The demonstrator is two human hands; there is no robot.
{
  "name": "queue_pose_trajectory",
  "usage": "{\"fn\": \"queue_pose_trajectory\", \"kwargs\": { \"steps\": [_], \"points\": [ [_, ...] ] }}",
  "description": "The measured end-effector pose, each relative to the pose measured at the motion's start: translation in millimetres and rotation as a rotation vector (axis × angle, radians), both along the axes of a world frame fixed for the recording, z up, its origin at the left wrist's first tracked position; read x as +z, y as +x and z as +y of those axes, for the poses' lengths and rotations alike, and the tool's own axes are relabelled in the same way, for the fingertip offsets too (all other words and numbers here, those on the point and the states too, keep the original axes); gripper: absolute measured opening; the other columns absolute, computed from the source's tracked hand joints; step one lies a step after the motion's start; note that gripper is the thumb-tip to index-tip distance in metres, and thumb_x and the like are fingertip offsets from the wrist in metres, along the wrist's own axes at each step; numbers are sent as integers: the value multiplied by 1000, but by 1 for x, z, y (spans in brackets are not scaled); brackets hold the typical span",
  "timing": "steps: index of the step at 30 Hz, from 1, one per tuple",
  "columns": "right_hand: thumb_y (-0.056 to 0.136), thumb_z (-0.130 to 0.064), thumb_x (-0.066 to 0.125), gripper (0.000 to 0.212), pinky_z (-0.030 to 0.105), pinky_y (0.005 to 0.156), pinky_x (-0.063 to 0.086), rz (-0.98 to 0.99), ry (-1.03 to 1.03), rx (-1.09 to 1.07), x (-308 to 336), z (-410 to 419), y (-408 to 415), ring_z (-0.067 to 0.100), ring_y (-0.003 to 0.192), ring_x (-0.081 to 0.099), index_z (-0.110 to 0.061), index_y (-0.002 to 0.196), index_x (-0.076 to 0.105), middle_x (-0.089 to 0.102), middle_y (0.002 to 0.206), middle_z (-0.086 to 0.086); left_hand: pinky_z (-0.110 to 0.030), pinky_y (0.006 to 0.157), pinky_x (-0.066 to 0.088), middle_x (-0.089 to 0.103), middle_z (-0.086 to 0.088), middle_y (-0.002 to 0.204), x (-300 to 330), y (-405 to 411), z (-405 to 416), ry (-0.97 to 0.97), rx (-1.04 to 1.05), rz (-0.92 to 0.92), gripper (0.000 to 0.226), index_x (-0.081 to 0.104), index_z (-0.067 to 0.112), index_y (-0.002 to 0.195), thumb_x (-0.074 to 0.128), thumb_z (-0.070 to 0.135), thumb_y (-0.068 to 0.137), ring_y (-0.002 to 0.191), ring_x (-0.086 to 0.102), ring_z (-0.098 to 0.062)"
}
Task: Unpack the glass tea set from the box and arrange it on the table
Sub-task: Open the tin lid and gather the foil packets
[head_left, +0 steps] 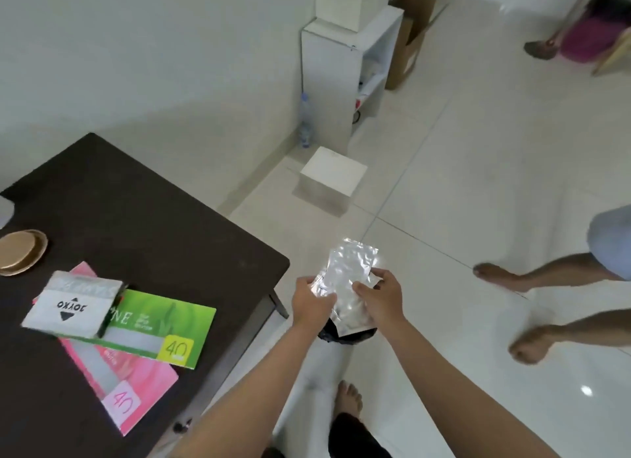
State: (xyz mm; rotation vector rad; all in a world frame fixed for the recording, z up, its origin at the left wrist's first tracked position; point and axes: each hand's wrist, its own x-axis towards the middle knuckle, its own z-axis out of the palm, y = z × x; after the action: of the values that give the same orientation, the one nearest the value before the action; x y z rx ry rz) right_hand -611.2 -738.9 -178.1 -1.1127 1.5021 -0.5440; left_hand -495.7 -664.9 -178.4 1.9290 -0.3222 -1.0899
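Glass tea set pieces are not showing anywhere in this view, so I cannot tell where they are sitting; a white cardboard box (330,184) is resting on the pale tiled floor (478,184) well apart from the dark brown wooden surface (136,211), and it may be the one to unpack, though that is only a guess. By my judgement, glass of this kind is going to be light, stiff, slippery and breakable, so it is asking for a hold around each piece's body with support beneath it, not a pinch at a thin rim.

Both hands are occupied with 1 crinkled, shiny, clear plastic wrapper (351,283). The left hand (312,304) is closing its fingers on the wrapper's left edge, and the right hand (379,300) is curling its thumb and fingers around the right side. The hands are sitting close together, off the corner of the surface and above a black-lined bin (345,336) on the floor. The wrapper looks soft, light and empty. On the surface, a white printed packet (71,305) is lying on a green flat carton (160,324).
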Motion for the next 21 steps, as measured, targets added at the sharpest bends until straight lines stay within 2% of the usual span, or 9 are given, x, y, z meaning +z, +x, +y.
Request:
{"fn": "queue_pose_trajectory", "kwargs": {
  "steps": [2,5,11,13,15,17,18,20,21],
  "points": [
    [75,-7,74,34,26,70,45,35,50,-26,-30,-11,-4,15,69,56,-22,101,57,54,79,-6,-32,69,53,63,-6,100,-29,-7,-14,65,5,13,41,46,17,106,65,5,72,83,64,-20],
    [75,-3,72,34,30,75,50,67,143,-74,-85,-28,-5,23,81,63,-14,104,57,62,93,4,-21,59,43,59,-3,101,-77,-12,-33,143,-62,7,41,44,16,113,60,3,77,79,58,-14],
    [78,-6,70,36,33,81,50,167,221,-98,-209,-48,-12,24,86,62,-14,109,53,60,95,2,-18,68,40,53,4,105,-191,-17,-63,233,-196,32,56,40,14,133,52,-2,80,87,53,-14],
    [78,-8,70,35,36,85,52,207,223,-88,-246,-52,-14,25,90,63,-14,108,53,62,102,4,-5,55,38,55,4,104,-224,-18,-69,249,-243,38,51,39,12,132,48,-2,84,77,51,-7],
    [80,-9,69,38,29,79,48,230,236,-63,-276,-55,-13,20,87,60,-11,115,54,60,100,1,-3,49,36,56,2,111,-251,-17,-70,275,-289,58,52,36,9,136,47,2,86,79,49,-6],
    [83,-13,67,43,22,72,42,247,252,-21,-297,-55,-12,17,86,59,-8,124,53,60,101,1,-10,71,39,45,-3,137,-274,-14,-71,298,-313,104,70,17,10,149,52,9,88,100,48,-10],
    [85,-15,66,49,21,75,43,251,259,1,-305,-54,-11,19,94,60,-8,130,50,62,109,4,-17,83,38,38,-3,144,-281,-13,-70,299,-326,122,77,11,12,151,55,15,88,112,45,-12],
    [90,-20,63,61,27,94,41,272,268,33,-315,-52,-11,26,120,52,-7,143,37,54,133,9,-27,100,34,32,-2,150,-288,-10,-68,302,-336,146,82,10,15,151,61,25,87,131,38,-19],
    [92,-21,61,63,31,101,37,288,272,42,-315,-51,-11,28,128,47,-7,146,33,49,140,10,-30,104,33,33,-2,149,-290,-8,-67,307,-335,144,82,12,15,151,61,29,87,134,36,-22]
  ]
}}
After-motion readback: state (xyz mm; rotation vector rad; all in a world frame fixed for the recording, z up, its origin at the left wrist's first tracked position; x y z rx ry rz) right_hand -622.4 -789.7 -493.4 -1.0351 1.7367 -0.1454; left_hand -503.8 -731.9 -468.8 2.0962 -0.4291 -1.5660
